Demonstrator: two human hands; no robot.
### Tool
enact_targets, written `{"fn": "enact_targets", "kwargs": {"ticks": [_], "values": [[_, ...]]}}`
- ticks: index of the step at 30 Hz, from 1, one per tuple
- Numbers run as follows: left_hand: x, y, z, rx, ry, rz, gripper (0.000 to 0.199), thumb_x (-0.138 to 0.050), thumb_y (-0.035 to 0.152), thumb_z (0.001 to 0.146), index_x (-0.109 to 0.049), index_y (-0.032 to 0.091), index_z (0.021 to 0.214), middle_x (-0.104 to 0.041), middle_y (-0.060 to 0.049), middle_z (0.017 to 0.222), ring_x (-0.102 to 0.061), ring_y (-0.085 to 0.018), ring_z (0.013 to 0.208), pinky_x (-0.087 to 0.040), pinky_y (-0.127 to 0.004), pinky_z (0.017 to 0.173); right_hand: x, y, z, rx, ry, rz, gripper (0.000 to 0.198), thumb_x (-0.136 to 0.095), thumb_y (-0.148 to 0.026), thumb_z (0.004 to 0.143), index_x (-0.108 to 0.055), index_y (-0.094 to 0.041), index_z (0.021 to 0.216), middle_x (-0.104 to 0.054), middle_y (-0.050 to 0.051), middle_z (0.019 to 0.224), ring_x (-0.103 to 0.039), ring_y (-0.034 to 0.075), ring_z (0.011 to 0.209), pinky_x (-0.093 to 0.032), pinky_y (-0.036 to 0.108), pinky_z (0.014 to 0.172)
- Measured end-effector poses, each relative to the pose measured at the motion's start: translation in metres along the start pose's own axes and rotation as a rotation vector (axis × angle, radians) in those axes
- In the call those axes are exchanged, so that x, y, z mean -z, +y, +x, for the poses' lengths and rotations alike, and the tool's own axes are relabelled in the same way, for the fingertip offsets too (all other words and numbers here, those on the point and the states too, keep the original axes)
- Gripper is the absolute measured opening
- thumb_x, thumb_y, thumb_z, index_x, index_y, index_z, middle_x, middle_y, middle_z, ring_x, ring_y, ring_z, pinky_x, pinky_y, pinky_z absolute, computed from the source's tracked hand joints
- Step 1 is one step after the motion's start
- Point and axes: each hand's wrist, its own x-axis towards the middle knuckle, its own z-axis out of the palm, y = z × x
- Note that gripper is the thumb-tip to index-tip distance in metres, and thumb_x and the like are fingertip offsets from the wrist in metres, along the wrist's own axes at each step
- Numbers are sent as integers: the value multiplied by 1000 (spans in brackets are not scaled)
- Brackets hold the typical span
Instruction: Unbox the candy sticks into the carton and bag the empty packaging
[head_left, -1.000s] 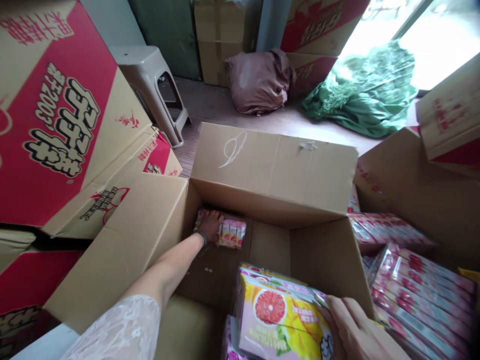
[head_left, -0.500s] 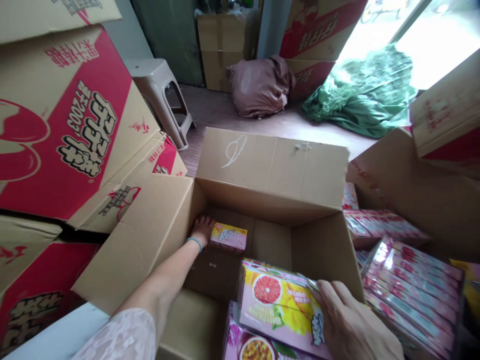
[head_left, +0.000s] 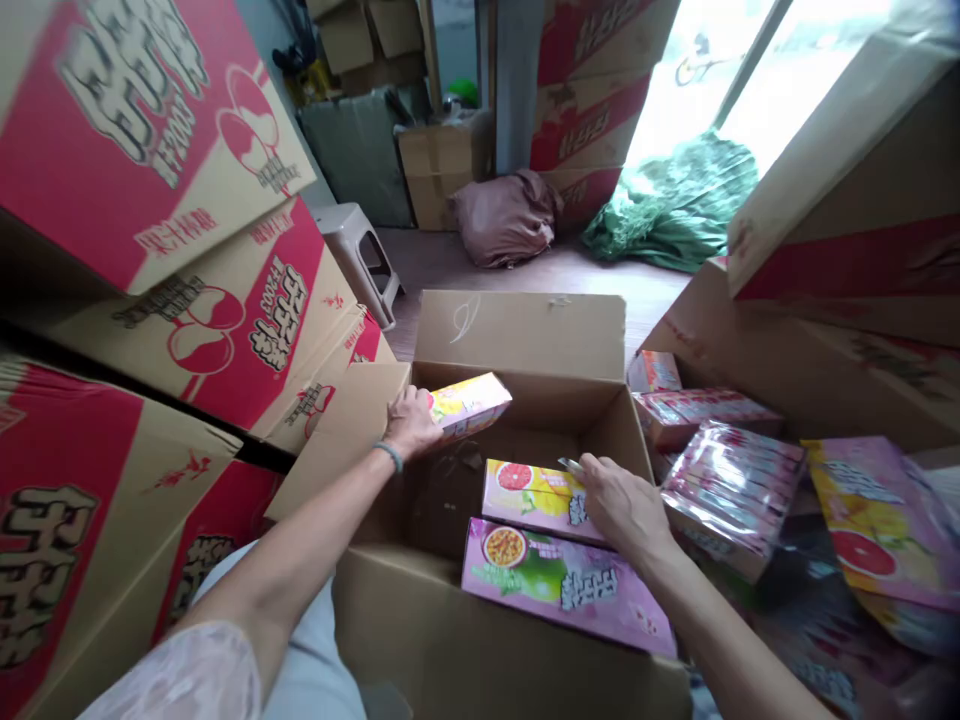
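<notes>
My left hand (head_left: 414,424) grips the end of a yellow-and-pink candy box (head_left: 471,405), tilted up inside the left part of an open cardboard carton (head_left: 517,335). At the carton's right side, my right hand (head_left: 622,505) is closed around the end of another yellow-and-pink candy box (head_left: 536,495) with grapefruit printed on it. A thin shiny strip (head_left: 571,466) sticks up by the right fingertips; I cannot tell what it is. Just nearer to me, a purple candy box (head_left: 562,585) with passion fruit printed on it lies along the carton's near side.
Red-and-tan cartons (head_left: 247,300) are stacked at the left. To the right lie plastic-wrapped pink packs (head_left: 735,480) and a pink-and-yellow box (head_left: 874,520). Beyond stand a plastic stool (head_left: 364,255), a brown sack (head_left: 506,220) and a green net bundle (head_left: 679,205).
My left hand has raised its candy box from the carton's floor and tilted it. The view has shifted, showing more of the purple box and the cartons at left.
</notes>
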Motion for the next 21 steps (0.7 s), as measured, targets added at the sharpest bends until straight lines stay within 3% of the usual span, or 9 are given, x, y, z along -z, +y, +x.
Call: {"fn": "enact_targets", "kwargs": {"ticks": [3,5,8,12,14,15,17,19,21], "values": [[72,-12,-27,22,223,-118,42,-67,30,63,-56,17,102,-55,-8,102,-55,-25,98,-47,-36,84,1,0,0,-44,24,97,29,-34,-24,99,-61,-18,93,-69,7,85,-63,17,69,-21,29,56],[112,-15,-50,17,329,-226,46,-70,31,59,-55,19,101,-54,-5,99,-55,-23,97,-49,-34,85,1,5,0,-152,48,230,29,-35,-28,98,-62,-18,92,-69,7,81,-61,17,68,-23,28,57],[142,-8,-86,-75,366,-440,52,-73,30,57,-55,21,105,-54,-3,100,-56,-21,96,-50,-32,85,7,20,-5,-389,175,562,34,-39,-40,97,-63,-17,89,-69,8,78,-58,17,66,-31,27,60],[121,24,-126,-271,244,-640,59,-75,28,55,-57,22,110,-55,-4,104,-56,-21,94,-51,-32,83,37,44,-40,-595,559,831,50,-39,-57,93,-66,-14,90,-69,10,79,-57,18,68,-39,28,63],[99,41,-141,-368,162,-627,60,-77,31,54,-59,22,111,-56,-6,104,-54,-24,97,-50,-35,86,58,44,-66,-553,724,805,52,-42,-61,92,-66,-15,95,-68,9,79,-56,18,70,-40,28,64],[89,47,-146,-409,133,-619,61,-77,31,56,-59,21,113,-56,-7,105,-53,-25,99,-49,-37,89,68,39,-78,-472,742,772,50,-43,-60,92,-66,-16,97,-67,7,80,-56,18,71,-40,28,65],[74,52,-151,-472,105,-649,70,-75,31,60,-54,19,125,-56,-10,112,-50,-28,106,-46,-40,97,86,21,-98,-217,636,645,42,-43,-53,94,-66,-18,93,-66,6,82,-56,16,73,-40,26,69],[65,47,-153,-500,107,-729,85,-76,32,61,-42,17,137,-54,-11,122,-46,-29,114,-42,-42,104,99,-7,-108,42,426,424,37,-40,-43,98,-65,-19,86,-65,5,84,-57,15,76,-38,25,69],[58,37,-153,-491,95,-812,95,-79,34,59,-35,17,142,-52,-12,130,-44,-29,120,-39,-43,109,109,-39,-108,195,236,162,33,-39,-32,99,-65,-19,83,-65,4,85,-58,14,76,-34,26,66]]}}
